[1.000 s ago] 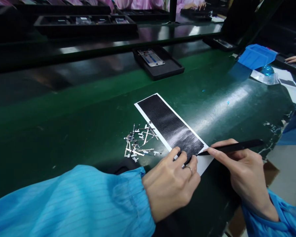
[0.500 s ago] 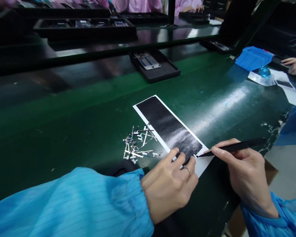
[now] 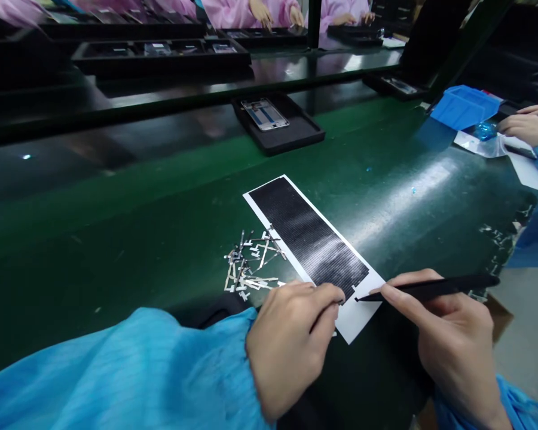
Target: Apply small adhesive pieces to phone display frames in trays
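This is a work room with a long green tabletop (image 3: 116, 251). At 12 o'clock, far off, people in pink smocks (image 3: 233, 12) sit at black trays. Nearer, at 12 o'clock, a black tray (image 3: 311, 134) holds a phone (image 3: 264, 114). Its marks are too small to read. At 2 o'clock there is a blue bin (image 3: 465, 107), and beside it a co-worker's hands (image 3: 529, 128) rest on some white paper (image 3: 526, 170).

In the middle of the tabletop lies a long white strip (image 3: 358, 316), set at a slant. A black sheet (image 3: 305, 230) covers most of it. The sheet is shiny and has rows of very thin lines. Its low end has a small step cut in it. At 9 o'clock from the strip, and just beside it, is a messy pile of thin metal bits (image 3: 251, 263).

The left hand (image 3: 291, 349) is at 6 o'clock, in a blue sleeve (image 3: 116, 370). Its fingers curl over the low end of the strip. I cannot tell if they grip anything. The right hand (image 3: 452, 340) is at 4 o'clock and is closed on black tweezers (image 3: 430, 289). Their tip is at the step in the sheet.
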`<state>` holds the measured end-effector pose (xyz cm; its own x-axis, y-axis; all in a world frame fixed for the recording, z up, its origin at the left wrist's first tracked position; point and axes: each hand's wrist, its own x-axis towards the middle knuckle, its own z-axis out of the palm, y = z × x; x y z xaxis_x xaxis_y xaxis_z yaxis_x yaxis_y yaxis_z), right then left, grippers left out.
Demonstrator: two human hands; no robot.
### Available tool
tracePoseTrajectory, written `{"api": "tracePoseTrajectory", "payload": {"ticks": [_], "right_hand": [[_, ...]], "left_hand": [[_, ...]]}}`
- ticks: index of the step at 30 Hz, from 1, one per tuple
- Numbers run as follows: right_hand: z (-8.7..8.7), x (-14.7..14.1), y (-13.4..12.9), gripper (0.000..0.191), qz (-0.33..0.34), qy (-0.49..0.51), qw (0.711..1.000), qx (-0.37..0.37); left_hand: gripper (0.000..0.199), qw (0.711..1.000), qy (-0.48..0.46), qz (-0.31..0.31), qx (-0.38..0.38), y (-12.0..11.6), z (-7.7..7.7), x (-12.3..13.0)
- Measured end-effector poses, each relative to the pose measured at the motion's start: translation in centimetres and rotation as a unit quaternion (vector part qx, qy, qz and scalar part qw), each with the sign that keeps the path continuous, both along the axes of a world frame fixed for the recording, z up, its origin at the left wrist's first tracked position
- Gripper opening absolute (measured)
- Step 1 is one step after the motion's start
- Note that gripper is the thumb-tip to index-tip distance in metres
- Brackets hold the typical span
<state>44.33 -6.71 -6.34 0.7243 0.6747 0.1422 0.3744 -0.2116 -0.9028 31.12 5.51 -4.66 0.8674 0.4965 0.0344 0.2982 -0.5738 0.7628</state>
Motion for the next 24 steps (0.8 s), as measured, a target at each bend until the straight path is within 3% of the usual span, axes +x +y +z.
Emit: {"api": "tracePoseTrajectory", "payload": {"ticks": [3, 7, 12, 16, 24], "right_hand": [[0.3, 0.0, 0.3, 0.015, 0.026, 0.001, 0.999, -0.04], [0.6, -0.3, 0.6, 0.016, 0.037, 0.032, 0.998, -0.05], [0.9, -0.8, 0.7, 0.017, 0.004, 0.078, 0.995, -0.055], [0.8, -0.6, 0.7, 0.015, 0.03, 0.037, 0.998, -0.038], [0.0, -0.1, 0.1, 0.015, 0.012, 0.048, 0.999, -0.021]], "left_hand": [[0.032, 0.974, -0.097, -0.051, 0.199, -0.4, -0.6, -0.8], [0.044, 0.928, -0.118, -0.125, 0.329, -0.7, -0.9, -0.9], [0.044, 0.906, -0.127, -0.178, 0.363, -1.0, -1.5, -0.7], [0.042, 0.892, -0.107, -0.186, 0.397, -1.2, -1.6, -0.8], [0.044, 0.9, -0.108, -0.171, 0.385, -1.3, -1.6, -0.5]]}}
